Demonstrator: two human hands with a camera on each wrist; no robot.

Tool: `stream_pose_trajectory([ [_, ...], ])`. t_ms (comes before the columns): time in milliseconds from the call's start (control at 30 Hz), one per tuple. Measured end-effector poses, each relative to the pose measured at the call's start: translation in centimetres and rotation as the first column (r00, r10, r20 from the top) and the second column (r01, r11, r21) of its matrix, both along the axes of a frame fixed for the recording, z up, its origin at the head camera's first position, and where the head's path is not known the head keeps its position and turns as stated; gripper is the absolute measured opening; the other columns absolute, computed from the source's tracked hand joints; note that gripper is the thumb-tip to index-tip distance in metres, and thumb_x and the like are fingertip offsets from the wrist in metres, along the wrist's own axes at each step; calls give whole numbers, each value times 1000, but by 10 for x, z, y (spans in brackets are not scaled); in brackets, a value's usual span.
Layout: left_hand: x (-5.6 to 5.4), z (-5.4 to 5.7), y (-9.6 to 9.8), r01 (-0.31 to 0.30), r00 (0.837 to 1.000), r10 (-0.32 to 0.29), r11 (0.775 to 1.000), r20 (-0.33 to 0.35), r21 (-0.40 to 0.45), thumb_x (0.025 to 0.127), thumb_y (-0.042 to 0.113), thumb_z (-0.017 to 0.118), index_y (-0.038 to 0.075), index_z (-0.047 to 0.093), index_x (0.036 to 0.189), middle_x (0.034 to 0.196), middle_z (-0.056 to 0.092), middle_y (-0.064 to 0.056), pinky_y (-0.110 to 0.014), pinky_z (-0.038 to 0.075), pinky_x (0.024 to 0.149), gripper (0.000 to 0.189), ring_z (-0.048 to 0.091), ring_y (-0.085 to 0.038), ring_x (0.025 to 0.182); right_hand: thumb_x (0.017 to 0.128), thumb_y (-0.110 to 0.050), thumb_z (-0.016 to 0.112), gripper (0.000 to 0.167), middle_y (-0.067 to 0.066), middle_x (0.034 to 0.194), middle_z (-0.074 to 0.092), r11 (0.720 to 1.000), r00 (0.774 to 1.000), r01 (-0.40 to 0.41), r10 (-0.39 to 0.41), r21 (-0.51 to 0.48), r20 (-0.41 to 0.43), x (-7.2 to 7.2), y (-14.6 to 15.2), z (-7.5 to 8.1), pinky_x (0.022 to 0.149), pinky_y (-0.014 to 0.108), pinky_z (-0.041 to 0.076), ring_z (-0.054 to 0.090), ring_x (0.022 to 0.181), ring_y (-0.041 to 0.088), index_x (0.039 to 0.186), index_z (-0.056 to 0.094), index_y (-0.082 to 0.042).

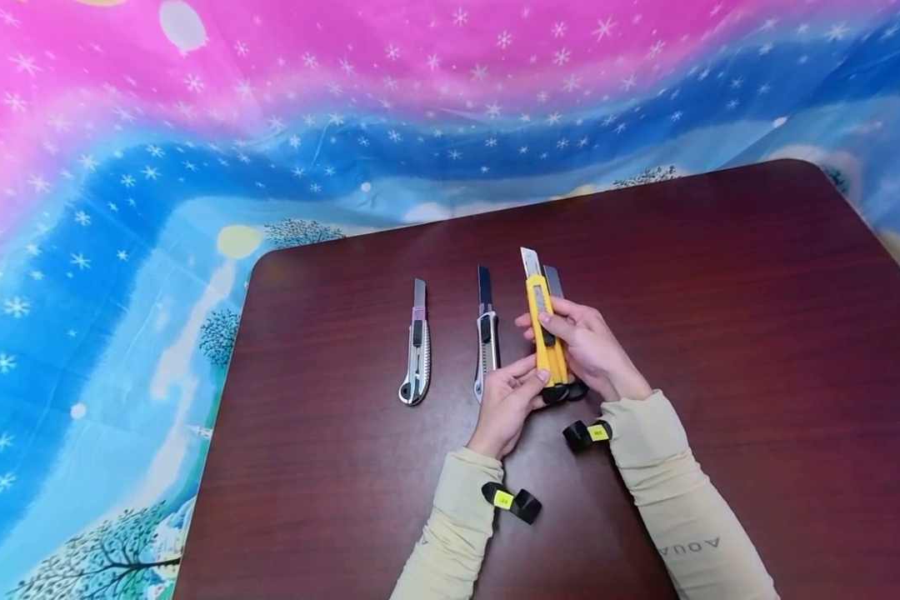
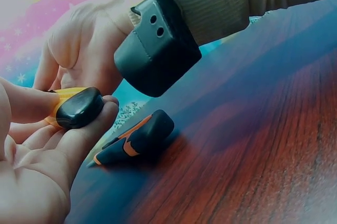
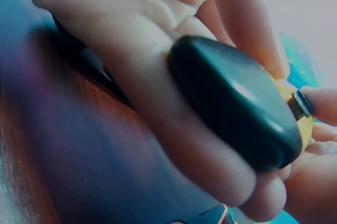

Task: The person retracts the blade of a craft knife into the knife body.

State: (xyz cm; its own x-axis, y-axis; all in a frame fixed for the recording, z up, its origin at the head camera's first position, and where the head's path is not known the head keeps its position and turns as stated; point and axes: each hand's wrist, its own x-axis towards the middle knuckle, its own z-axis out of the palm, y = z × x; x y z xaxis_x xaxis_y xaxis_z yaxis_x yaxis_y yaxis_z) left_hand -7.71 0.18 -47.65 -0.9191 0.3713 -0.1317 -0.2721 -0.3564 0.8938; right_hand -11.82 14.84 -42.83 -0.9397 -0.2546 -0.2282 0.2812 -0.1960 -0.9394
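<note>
A yellow box cutter [image 1: 552, 358] is held above the table, its blade extended and pointing away. My left hand [image 1: 504, 408] pinches its lower end between thumb and fingers, beside the black end cap [image 2: 81, 109]. Higher on the body, my right hand [image 1: 598, 348] grips it, the thumb lying by the dark slider. Partly hidden behind it, a black and orange box cutter [image 2: 139, 138] lies on the table with its blade out. To the left lie two silver-and-black box cutters: one with a dark blade [image 1: 484, 287], one with a grey blade [image 1: 419, 293].
The dark red wooden table [image 1: 330, 483] has rounded far corners. Behind it hangs a pink and blue cloth [image 1: 390, 108] with snowflakes and trees. Black camera mounts [image 1: 525, 505] are strapped to both wrists over beige sleeves [image 1: 450, 517].
</note>
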Motion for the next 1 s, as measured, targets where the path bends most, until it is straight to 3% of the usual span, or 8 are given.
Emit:
stream_pose_trajectory([
  [300,-1,1,-2,-11,1000,11,1000,6,-8,94,0,54,-11,51,132,125,58,-31,-26,59,82,40,67,-16,99,102,-9,41,48,-5,104,68,999,1000,31,-31,-26,-2,1,-4,4,89,23,52,58,98,14,148,31,2],
  [533,-2,1,1,-86,996,85,990,-13,-114,93,3,59,-8,57,128,120,63,-28,-15,54,64,37,65,-3,83,103,-12,42,44,-5,105,68,996,996,90,-90,-18,-5,0,-6,3,91,25,53,61,98,14,145,36,1],
  [600,-2,2,3,-81,997,79,989,-23,-127,93,3,59,-7,57,128,120,63,-27,-15,54,65,37,65,-2,84,103,-16,42,43,-6,106,68,995,995,100,-100,18,-23,-1,-6,3,90,26,54,63,99,15,144,39,0],
  [800,0,6,3,-4,999,0,995,-46,-95,89,-6,60,-8,51,133,128,58,-30,-24,54,93,46,63,-25,115,103,-30,44,49,-3,107,72,977,992,115,-104,182,-67,-1,-4,0,85,22,54,66,100,19,139,44,2],
  [900,0,6,2,4,998,-11,994,-63,-106,88,-7,61,-9,49,134,130,57,-30,-27,53,96,48,58,-35,120,102,-38,44,54,1,105,72,960,992,124,-114,252,-53,-1,-5,-2,81,19,54,68,98,16,135,48,5],
  [1000,0,6,2,-4,997,-5,993,-74,-121,88,-8,61,-9,49,134,129,57,-30,-26,53,96,48,58,-35,121,102,-42,42,57,1,98,73,953,992,124,-121,277,-28,-1,-7,-4,79,19,54,69,93,13,129,51,8],
])
